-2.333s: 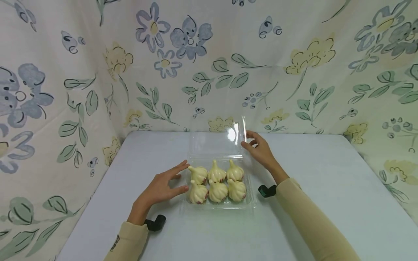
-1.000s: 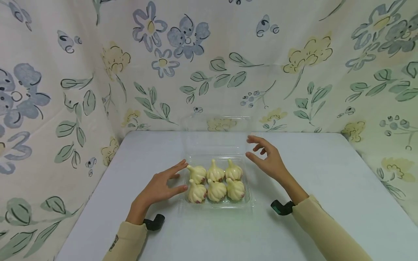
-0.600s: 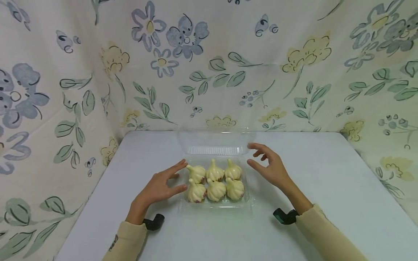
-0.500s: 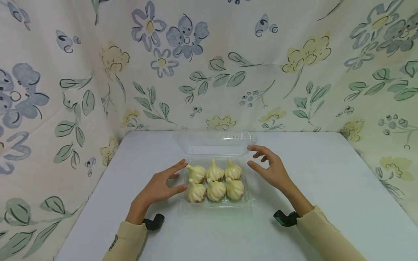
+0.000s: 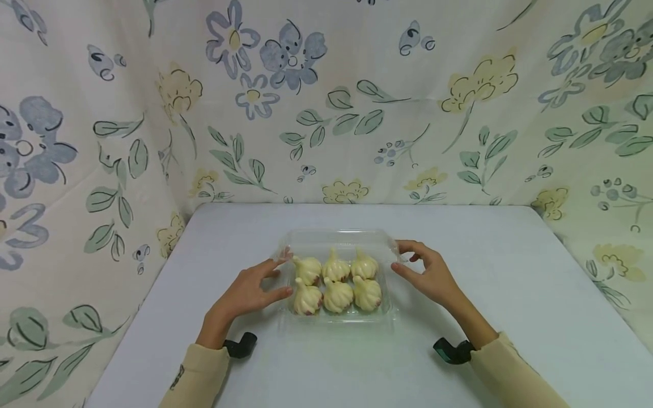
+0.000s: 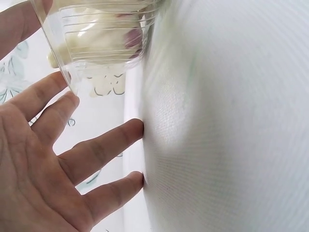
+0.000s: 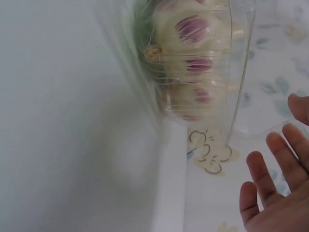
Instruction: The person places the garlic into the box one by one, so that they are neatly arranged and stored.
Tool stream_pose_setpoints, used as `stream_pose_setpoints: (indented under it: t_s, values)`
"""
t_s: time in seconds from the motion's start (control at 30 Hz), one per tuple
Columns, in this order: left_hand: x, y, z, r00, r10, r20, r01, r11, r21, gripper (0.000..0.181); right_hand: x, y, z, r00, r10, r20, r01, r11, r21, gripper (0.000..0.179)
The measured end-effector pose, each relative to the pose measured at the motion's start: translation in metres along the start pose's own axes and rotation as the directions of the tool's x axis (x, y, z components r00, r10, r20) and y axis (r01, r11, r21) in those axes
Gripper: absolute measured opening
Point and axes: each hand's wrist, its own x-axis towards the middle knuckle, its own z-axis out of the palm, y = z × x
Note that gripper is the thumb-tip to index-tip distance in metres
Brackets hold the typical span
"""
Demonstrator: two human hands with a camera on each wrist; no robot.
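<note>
A clear plastic clamshell box [image 5: 339, 322] sits mid-table with several cream garlic bulbs [image 5: 338, 298] in two rows, their ends marked purple. Its hinged lid [image 5: 334, 237] leans forward over the back row, part-way down. My left hand [image 5: 250, 292] stays at the box's left side, fingers spread and fairly straight. In the left wrist view, fingertips [image 6: 72, 96] touch the box's rim while two other fingers rest on the table. At the right end of the lid, my right hand [image 5: 428, 276] has loosely bent, parted fingers, the fingertips right by the lid's edge.
The white table [image 5: 490, 260] reaches back to a floral curtain [image 5: 357, 113] that also hangs along both sides. Black wrist cameras [image 5: 242, 345] are strapped under both wrists, close over the tabletop. Beige sleeves [image 5: 515, 368] cover the forearms.
The lid has swung forward from upright, dropped back toward the table behind, and now leans over the garlic. My right hand let go of it, moved off, and is again at its edge. Left hand unmoved.
</note>
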Motion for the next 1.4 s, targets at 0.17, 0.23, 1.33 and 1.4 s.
stream_pose_setpoints:
  t_s: [0.17,0.23,1.33,1.4]
  values:
    - [0.000,0.000,0.000,1.000,-0.028,0.003,0.028,1.000,0.006,0.089,-0.004,0.004,-0.001,0.999,-0.012,0.047,0.012,1.000,0.010,0.044]
    - [0.001,0.001,-0.001,1.000,-0.030,0.007,0.029,1.000,0.009,0.089,-0.004,0.005,-0.002,0.998,-0.013,0.063,0.012,1.000,0.012,0.043]
    - [0.000,-0.011,-0.011,0.991,0.091,0.099,-0.051,0.936,-0.348,0.062,-0.021,0.011,0.001,0.983,-0.115,0.140,0.130,0.987,-0.099,0.043]
    - [0.000,-0.010,-0.011,0.991,0.091,0.095,-0.054,0.940,-0.337,0.058,-0.023,0.008,0.001,0.986,-0.070,0.151,0.085,0.992,-0.096,0.044]
